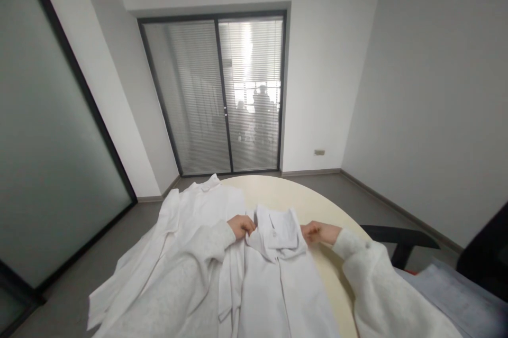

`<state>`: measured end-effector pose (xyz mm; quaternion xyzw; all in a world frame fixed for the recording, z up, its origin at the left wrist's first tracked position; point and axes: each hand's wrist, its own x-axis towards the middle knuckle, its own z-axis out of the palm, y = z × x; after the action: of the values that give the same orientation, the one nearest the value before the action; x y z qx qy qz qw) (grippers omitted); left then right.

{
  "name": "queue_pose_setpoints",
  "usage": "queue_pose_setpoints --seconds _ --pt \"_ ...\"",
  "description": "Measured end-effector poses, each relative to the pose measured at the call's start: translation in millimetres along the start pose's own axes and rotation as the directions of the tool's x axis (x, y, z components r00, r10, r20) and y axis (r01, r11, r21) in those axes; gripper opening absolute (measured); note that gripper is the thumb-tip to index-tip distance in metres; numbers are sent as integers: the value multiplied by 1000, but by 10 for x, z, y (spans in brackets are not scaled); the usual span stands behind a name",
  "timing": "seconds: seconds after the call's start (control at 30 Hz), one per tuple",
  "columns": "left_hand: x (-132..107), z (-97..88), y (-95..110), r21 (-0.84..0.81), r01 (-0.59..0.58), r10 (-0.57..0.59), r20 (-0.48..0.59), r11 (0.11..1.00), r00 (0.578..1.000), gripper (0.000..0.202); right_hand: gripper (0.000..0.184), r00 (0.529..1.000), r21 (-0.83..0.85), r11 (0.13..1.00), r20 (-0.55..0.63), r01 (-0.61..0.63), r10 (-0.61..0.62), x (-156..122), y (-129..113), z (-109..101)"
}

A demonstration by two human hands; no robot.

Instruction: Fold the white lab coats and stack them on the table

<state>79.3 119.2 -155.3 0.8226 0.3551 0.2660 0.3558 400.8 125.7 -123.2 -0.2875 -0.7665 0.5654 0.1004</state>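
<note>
1. Folded white garment (301, 290): lower end cut off by bottom edge.
2. Second white garment (206, 200): partly hidden by left sleeve (174, 280).
3. Right hand (320, 233): slightly blurred; fingertips indistinct at folded garment's side.
4. Round table (273, 188): near part covered or cropped.
5. Black chair (490, 248): cropped at right.
6. Figures (262, 105) behind blinds (188, 100): blurred silhouettes.
7. Wall plate (319, 152): details too small.

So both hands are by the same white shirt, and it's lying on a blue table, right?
Not blue: the head view shows the table is pale cream. The rest is right: the left hand and right hand are by the same white shirt.
</note>
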Motion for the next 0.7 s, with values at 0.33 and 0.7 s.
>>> queue_pose_setpoints --seconds 0.33,0.7 --pt "-89 69 64 -165 120 -93 166 979 982 22 26 986 57 989 90 139 -143 -60 -137 130" --pt "12 -172 140 -46 329 -327 -293 943 898 31 41 882 -6 950 -373 -312 288 162 299 3"
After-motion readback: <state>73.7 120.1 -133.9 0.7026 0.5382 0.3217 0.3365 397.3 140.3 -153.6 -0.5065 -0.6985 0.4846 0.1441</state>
